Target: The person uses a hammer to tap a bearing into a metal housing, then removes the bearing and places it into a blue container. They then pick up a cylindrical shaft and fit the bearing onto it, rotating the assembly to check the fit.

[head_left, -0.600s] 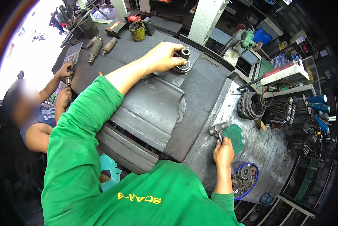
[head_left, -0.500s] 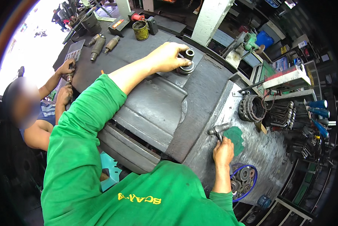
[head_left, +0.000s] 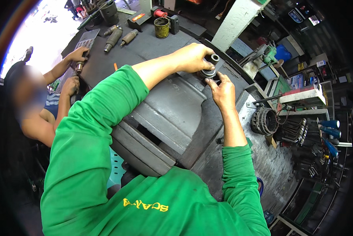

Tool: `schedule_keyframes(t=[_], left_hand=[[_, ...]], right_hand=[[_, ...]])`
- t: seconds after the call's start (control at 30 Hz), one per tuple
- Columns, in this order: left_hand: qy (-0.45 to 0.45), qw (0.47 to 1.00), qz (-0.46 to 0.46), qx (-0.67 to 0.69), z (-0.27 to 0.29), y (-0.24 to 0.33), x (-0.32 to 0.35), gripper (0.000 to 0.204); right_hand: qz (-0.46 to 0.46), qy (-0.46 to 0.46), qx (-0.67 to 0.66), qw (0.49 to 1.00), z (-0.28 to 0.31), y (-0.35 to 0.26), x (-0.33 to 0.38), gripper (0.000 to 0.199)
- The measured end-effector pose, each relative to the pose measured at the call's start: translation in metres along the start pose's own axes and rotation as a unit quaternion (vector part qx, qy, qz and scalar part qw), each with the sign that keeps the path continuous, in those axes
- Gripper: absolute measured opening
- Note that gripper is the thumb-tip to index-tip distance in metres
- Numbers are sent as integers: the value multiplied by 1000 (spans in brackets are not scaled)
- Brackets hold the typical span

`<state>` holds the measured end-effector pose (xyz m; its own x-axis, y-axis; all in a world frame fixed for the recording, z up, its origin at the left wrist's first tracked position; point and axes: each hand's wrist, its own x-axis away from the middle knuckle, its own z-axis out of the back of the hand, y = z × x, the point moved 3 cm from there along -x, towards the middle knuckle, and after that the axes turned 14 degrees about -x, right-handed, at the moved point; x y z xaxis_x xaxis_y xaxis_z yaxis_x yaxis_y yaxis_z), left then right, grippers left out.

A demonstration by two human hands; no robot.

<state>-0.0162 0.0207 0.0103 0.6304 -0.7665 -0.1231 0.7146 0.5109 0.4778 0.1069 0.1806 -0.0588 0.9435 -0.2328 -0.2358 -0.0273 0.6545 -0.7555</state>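
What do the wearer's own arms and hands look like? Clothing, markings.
Left sleeve and right sleeve: plain green, creased cloth, ending short of the wrists. Left hand and right hand are bare: no gloves seen. The matching green shirt carries yellow lettering on the front.

Place: mechanical workshop
Bench: scratched silvery metal worktop (head_left: 278,163)
Tools: blue-handled hand tools (head_left: 330,124)
Parts: thick grey metal ring (head_left: 259,125)

The counter (head_left: 145,50) holds one metal tube (head_left: 213,58) and one yellow can (head_left: 161,29) near its far edge, three cylindrical parts (head_left: 113,39) toward its far left corner.
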Motion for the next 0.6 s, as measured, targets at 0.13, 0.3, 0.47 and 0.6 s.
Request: schedule_keyframes(t=[0.13,0.3,0.47,0.6], left_hand=[[18,1000,-8,11,1,0,1,48],[26,1000,3,4,-2,0,0,51],[19,1000,10,20,-1,-2,-1,51],[19,1000,1,18,0,-2,-1,49]], right_hand=[[29,59,-8,998,-11,-3,6,58],[26,71,-20,997,-12,-4,7,58],[0,62,-26,998,-8,-4,4,61],[-39,45,-51,997,-5,-3,1,65]])
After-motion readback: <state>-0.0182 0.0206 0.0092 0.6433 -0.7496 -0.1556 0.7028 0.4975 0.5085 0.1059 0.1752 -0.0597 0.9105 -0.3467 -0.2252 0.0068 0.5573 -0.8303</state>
